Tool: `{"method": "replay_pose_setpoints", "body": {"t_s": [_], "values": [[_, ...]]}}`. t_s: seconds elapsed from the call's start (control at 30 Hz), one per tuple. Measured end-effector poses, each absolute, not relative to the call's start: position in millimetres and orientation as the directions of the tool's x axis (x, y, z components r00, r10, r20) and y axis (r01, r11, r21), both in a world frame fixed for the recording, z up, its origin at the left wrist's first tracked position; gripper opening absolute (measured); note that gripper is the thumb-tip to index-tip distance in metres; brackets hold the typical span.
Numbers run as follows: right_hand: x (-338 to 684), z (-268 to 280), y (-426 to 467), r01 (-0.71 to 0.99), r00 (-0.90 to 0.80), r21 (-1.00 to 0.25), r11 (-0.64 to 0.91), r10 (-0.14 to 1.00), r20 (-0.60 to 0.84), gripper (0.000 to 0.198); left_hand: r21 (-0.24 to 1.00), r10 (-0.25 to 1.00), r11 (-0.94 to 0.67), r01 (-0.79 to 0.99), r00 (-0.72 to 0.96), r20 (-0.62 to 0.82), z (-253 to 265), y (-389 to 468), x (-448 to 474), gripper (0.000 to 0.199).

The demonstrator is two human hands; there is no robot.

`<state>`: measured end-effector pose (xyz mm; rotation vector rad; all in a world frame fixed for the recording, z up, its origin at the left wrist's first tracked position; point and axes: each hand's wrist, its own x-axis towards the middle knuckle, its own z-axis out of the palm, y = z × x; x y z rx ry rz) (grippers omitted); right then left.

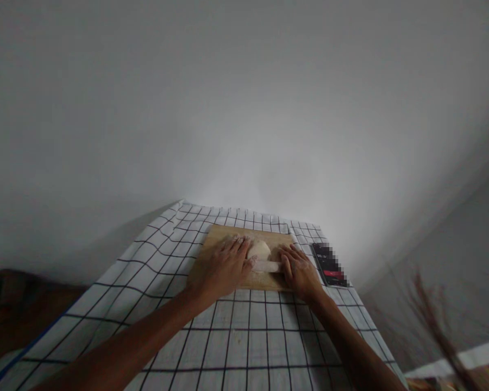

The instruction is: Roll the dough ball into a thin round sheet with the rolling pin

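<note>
Left hand (228, 265) and right hand (299, 269) are apart, one over each end of the pin (266, 266), backs up, fingers reaching toward the board's far edge! Whether they close around it, can't tell. Pale, slim and smooth, that pin lies across the near half of the board (261, 281), its long axis left to right, nearly along the near edge. Dough (259, 250), creamy and rounded, sits mid-board, just beyond it!

2 slim bare forearms (155, 338); the left grip (227, 263) and right grip (302, 270) have fingers (237, 243) dusted with white powder.
</note>
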<state>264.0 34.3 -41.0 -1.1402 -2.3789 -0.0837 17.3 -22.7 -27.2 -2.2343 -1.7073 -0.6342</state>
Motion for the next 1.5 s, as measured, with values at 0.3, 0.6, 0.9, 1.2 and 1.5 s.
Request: {"method": "replay_pose_setpoints", "body": {"t_s": [0.3, 0.6, 0.9, 1.2, 1.5], "values": [[234, -5, 106, 0.691, -0.666, -0.093, 0.716, 0.682, 0.302, 0.047, -0.031, 0.880, -0.247, 0.968, 0.238, 0.411, -18, -1, 4, 0.032], [234, -24, 139, 0.631, -0.703, -0.164, 0.758, 0.649, 0.292, 0.051, 0.070, 0.904, -0.066, 0.995, 0.030, 0.426, -18, 9, 14, 0.044], [257, -30, 67, 0.633, -0.662, -0.133, 0.763, 0.622, 0.419, 0.043, 0.055, 0.836, -0.213, 0.976, 0.152, 0.528, -31, -15, 22, 0.049], [251, -27, 62, 0.682, -0.615, -0.115, 0.722, 0.651, 0.446, 0.042, 0.002, 0.839, -0.251, 0.968, 0.217, 0.500, -33, -14, 19, 0.047], [222, -2, 130, 0.696, -0.666, -0.113, 0.709, 0.696, 0.267, 0.043, 0.130, 0.915, -0.073, 0.989, 0.015, 0.402, -22, 16, 12, 0.042]]}}
